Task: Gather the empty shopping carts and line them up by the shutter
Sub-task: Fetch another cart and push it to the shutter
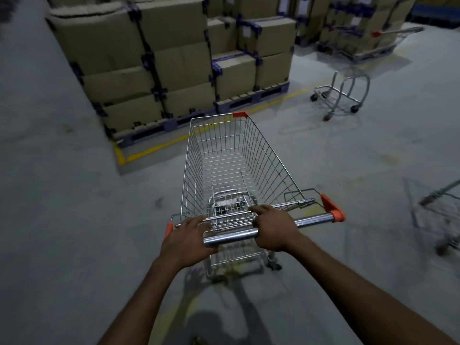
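Observation:
An empty wire shopping cart (231, 165) with orange corner caps stands right in front of me on the grey floor. Its chrome handle bar (313, 218) runs across the near end. My left hand (186, 236) grips the bar near its left end. My right hand (272, 227) grips the bar near the middle. Another cart (383, 43) with an orange handle cap stands at the far right beside stacked boxes. A third cart (440, 212) shows partly at the right edge, blurred. No shutter is in view.
Stacked cardboard boxes (154, 61) on dark pallets (249, 99) fill the far left and centre, bordered by a yellow floor line (154, 150). A bare wheeled cart frame (343, 95) stands ahead on the right. More boxes (348, 13) line the back.

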